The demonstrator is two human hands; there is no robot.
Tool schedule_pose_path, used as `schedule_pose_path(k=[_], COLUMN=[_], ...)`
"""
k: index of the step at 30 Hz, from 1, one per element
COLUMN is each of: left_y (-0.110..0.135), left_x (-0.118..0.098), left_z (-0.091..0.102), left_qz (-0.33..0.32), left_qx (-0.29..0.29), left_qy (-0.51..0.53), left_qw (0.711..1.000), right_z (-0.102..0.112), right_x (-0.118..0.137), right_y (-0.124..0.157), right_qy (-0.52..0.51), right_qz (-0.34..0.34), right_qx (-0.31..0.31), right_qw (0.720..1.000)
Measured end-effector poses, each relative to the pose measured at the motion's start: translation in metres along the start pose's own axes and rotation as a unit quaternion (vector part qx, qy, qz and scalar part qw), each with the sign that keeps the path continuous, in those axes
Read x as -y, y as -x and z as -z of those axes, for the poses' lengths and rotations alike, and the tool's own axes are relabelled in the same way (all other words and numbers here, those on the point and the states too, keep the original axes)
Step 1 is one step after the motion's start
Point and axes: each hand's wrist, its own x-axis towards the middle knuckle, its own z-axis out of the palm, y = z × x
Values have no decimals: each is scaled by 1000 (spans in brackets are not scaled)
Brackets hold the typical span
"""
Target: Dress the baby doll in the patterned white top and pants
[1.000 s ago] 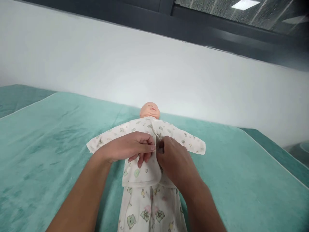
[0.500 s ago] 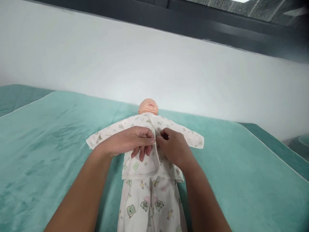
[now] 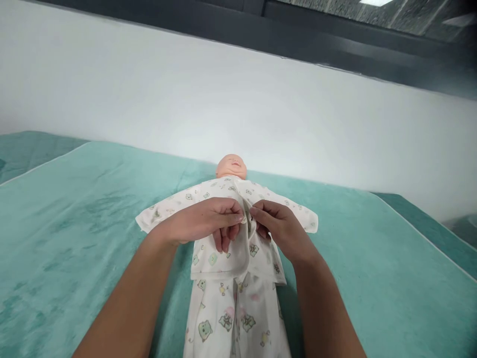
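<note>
A baby doll (image 3: 231,167) lies on its back, head at the far end, dressed in a white top (image 3: 219,266) and white trousers (image 3: 212,318), both printed with small bears. The sleeves stretch out to either side. My left hand (image 3: 212,221) pinches the left front edge of the top between thumb and finger at chest height, its other fingers curled below. Close beside it, my right hand (image 3: 278,223) pinches the right front edge. Between the two hands the front gapes slightly. Any fastener at my fingertips is too small to make out for certain.
A teal cover (image 3: 93,214) spreads under the doll on both sides. Beyond its far edge rises a white wall (image 3: 186,94), with a dark band (image 3: 208,27) along the top. Darker teal fabric (image 3: 421,219) shows at the right edge.
My right hand has drawn a little to the right, and a gap between the two front edges now shows. The left hand keeps its pinch. The view has shifted slightly.
</note>
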Motion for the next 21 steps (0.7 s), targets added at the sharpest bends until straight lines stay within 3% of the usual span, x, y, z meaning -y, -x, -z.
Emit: schedule_pose_path(k=[10,21], left_y=[-2,-4], left_x=[3,-1], left_z=[0,-2], left_qz=[-7,7], left_qx=[-12,-12], left_qy=[11,-17], left_qw=[1000,1000], right_z=[-7,-1], right_x=[-3,-3], right_y=[-3,-3], right_qy=[-36,-20], right_qz=[-15,10], right_qx=[-10,43], right_qw=[999,999])
